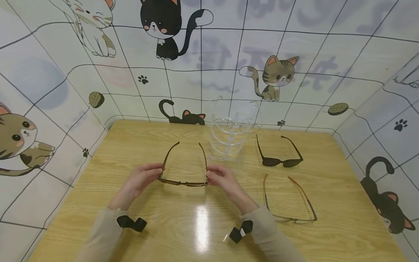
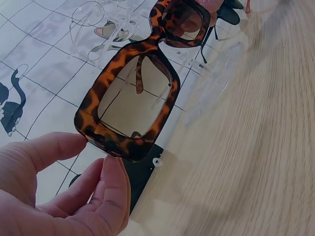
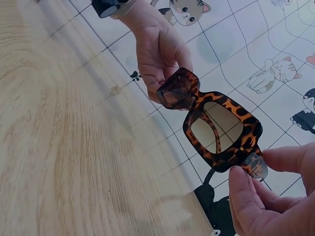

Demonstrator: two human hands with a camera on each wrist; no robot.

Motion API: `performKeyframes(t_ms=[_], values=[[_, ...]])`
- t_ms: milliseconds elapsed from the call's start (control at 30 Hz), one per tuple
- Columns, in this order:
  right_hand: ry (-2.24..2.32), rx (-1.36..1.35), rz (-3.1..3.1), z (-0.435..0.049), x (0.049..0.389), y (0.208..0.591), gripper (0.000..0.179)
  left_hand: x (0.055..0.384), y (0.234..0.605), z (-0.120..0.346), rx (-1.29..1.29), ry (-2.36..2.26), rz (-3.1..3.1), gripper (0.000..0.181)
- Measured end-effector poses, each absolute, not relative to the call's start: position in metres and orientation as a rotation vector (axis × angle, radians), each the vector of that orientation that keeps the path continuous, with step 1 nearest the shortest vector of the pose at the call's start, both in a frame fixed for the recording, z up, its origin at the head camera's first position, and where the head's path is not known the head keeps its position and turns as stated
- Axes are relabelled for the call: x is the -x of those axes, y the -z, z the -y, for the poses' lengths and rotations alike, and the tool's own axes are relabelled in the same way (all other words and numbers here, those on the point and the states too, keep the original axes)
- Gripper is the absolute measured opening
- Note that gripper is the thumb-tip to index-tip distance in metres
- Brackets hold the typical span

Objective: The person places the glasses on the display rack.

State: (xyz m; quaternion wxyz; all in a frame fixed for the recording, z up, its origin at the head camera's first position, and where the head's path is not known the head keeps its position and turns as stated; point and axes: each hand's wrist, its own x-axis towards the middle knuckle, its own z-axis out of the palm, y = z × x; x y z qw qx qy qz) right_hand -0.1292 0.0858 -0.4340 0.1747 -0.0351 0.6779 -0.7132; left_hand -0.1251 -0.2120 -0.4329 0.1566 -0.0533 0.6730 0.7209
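Tortoiseshell sunglasses [image 1: 181,183] with large squarish lenses are held over the table between both hands, temples unfolded and pointing away toward the wall. My left hand [image 1: 140,182] pinches them at the left hinge end. At the opposite hinge my right hand [image 1: 227,183] pinches the other side between thumb and fingers. The left wrist view shows the brown mottled rim [image 2: 93,110] close up, thumb and fingertips at its outer corner. In the right wrist view a small clear tag or sticker [image 3: 257,167] shows on the temple beside my right fingertips.
Behind the sunglasses stands a clear display stand [image 1: 226,158] holding thin wire-rimmed glasses [image 1: 250,130]. To the right lie black sunglasses [image 1: 272,161] and, nearer me, thin-rimmed glasses with brown temples [image 1: 306,198]. Cat-patterned walls [image 1: 216,83] enclose the wooden table [image 1: 176,225].
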Motion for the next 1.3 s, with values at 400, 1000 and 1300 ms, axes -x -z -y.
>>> performKeyframes(t_ms=[400,1000,1300], values=[[2.044,0.068,-1.923,-0.105,0.114,0.435,0.041,0.126,0.432,0.194,0.100,-2.047,-1.893,0.052],[2.088,-0.103,-1.947,-0.132,0.095,0.434,0.038,0.134,0.431,0.163,0.041,-2.008,-1.881,0.048],[2.064,-0.149,-1.997,-0.147,0.089,0.432,0.038,0.141,0.434,0.144,0.044,-1.997,-1.855,0.045]])
